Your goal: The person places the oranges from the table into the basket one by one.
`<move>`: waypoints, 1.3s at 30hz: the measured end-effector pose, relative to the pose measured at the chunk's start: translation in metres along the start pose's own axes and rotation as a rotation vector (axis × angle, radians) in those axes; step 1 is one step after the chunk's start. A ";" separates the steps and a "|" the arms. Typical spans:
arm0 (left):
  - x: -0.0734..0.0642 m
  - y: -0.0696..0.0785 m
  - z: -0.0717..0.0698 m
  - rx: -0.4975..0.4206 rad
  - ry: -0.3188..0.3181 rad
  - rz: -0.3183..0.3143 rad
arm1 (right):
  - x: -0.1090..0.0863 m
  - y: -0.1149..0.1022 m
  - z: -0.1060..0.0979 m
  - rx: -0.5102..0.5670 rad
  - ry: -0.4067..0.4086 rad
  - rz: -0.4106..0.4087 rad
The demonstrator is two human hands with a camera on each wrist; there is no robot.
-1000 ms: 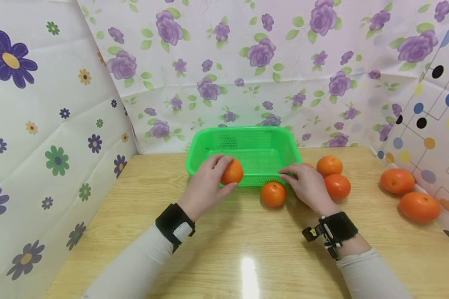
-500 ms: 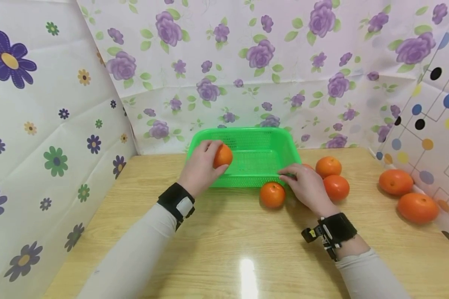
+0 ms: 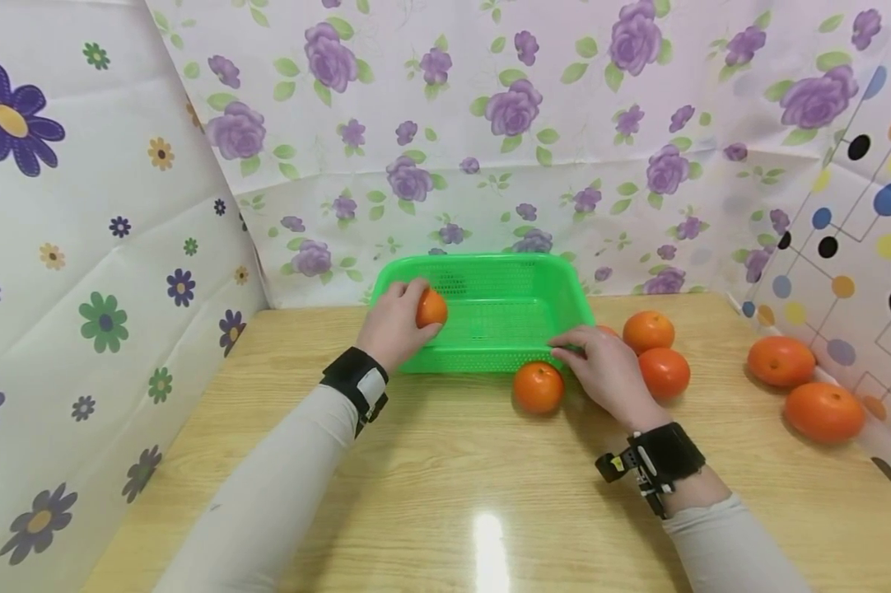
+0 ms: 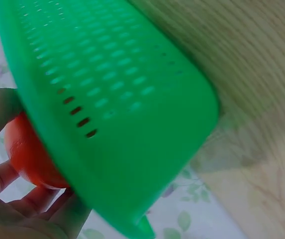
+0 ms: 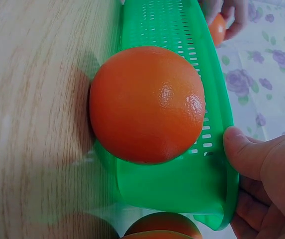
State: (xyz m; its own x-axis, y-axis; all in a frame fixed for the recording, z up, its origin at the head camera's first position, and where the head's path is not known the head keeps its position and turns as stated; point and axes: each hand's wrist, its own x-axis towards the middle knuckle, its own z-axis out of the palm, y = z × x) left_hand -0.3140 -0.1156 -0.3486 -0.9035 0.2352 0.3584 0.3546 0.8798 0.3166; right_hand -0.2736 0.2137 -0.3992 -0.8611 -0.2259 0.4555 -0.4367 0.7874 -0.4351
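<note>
My left hand (image 3: 395,327) grips an orange (image 3: 432,307) over the left end of a green plastic basket (image 3: 482,360). In the left wrist view that orange (image 4: 30,154) is partly hidden behind the basket's rim, with fingers around it. My right hand (image 3: 601,366) pinches the front rim near the right corner, thumb outside, as the right wrist view shows. Just in front of the basket, near the right hand, another orange (image 3: 538,387) sits on the table; it looms large in the right wrist view.
Right of the right hand lie two round orange-red fruits (image 3: 664,373), with one more mostly hidden behind that hand. Farther right, two larger orange fruits (image 3: 825,412) stand by the dotted side wall (image 3: 868,247). Behind the basket rises a flowered cloth (image 3: 445,123).
My left hand has carried its orange leftward and back, from the basket's front rim to over its left end. The right hand keeps its hold on the rim.
</note>
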 end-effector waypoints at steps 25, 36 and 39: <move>0.022 -0.018 0.020 0.013 -0.223 -0.123 | 0.000 0.000 0.000 0.000 0.009 -0.016; 0.027 -0.021 0.022 0.039 -0.313 -0.130 | -0.001 0.000 -0.001 0.008 0.003 -0.020; 0.027 -0.022 0.023 0.040 -0.345 -0.136 | -0.001 0.000 0.000 0.009 0.003 -0.021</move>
State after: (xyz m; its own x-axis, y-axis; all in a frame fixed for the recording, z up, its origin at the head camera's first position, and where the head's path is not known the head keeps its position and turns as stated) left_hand -0.3520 -0.1190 -0.3663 -0.9722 0.2340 -0.0037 0.2218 0.9266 0.3037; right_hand -0.2733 0.2140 -0.3998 -0.8511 -0.2400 0.4669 -0.4566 0.7774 -0.4326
